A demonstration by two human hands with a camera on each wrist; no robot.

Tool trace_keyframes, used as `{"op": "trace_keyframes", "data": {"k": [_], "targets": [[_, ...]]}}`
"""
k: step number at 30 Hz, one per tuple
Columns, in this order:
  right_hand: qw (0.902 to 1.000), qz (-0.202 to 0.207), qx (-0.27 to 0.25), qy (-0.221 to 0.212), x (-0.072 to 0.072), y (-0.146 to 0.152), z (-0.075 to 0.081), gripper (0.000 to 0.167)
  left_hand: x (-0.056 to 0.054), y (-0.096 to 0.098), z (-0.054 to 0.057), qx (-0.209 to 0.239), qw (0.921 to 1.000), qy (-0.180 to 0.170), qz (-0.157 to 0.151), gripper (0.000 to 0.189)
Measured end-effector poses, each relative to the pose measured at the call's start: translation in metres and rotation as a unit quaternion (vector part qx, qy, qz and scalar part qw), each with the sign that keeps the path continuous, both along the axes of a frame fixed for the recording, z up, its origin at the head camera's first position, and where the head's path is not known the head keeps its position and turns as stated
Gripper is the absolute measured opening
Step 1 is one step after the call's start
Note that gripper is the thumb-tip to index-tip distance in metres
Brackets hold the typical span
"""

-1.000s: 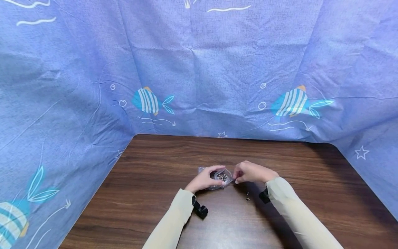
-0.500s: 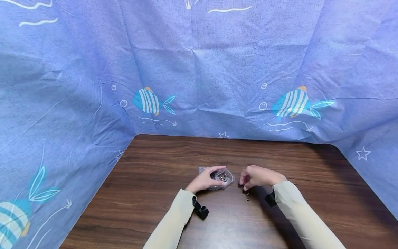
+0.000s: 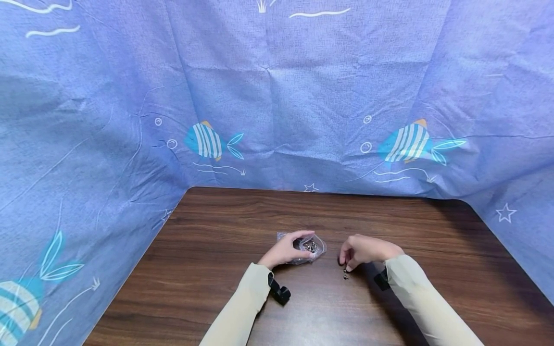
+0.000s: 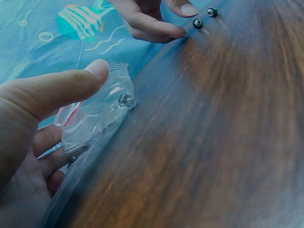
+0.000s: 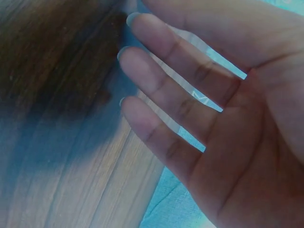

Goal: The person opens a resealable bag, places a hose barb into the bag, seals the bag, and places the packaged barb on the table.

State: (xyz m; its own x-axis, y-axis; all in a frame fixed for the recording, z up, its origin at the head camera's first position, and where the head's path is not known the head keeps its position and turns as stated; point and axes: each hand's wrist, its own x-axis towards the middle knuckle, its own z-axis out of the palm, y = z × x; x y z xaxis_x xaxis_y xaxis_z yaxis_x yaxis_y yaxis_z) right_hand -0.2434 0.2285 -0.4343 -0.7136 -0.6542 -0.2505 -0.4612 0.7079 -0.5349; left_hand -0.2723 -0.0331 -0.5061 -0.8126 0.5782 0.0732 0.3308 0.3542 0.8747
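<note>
A clear plastic zip bag point(image 3: 320, 243) lies on the table with small shiny metal pieces point(image 3: 310, 247) inside. My left hand point(image 3: 286, 250) holds its mouth apart, thumb and fingers curved around the bag; a red line shows along the plastic in the left wrist view. To the right, my right hand point(image 3: 367, 249) is low over the tabletop beside two loose metal pieces point(image 4: 204, 18), small and dark with bright centres. Its thumb and forefinger are apart in the left wrist view. Several fingers point(image 5: 161, 80) are extended loosely in the right wrist view, where no metal piece shows.
The brown wood-grain table point(image 3: 216, 288) reaches back to a blue fish-print cloth point(image 3: 277, 96) that hangs behind and at both sides. Black camera mounts point(image 3: 279, 290) sit on both wrists.
My right hand has moved away from the bag, to the right and nearer to me, down to the loose metal pieces. My left hand and the bag stay in place.
</note>
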Motion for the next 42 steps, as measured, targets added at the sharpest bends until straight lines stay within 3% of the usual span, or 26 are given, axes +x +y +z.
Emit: {"op": "trace_keyframes", "data": {"k": [20, 29, 42], "targets": [[0.9993, 0.032, -0.006, 0.017, 0.0007, -0.0001, -0.0099, 0.017, 0.0001, 0.0014, 0.0008, -0.004, 1.0, 0.001, 0.001, 0.064], [1.0, 0.008, 0.003, 0.004, 0.0023, -0.0035, -0.0089, 0.016, 0.0006, 0.0008, 0.0014, -0.005, 1.0, -0.004, 0.003, 0.064], [0.9986, 0.019, 0.016, 0.047, 0.0008, -0.0082, -0.0058, 0.012, -0.0016, 0.0009, 0.0007, -0.007, 1.0, 0.007, 0.002, 0.064]]}}
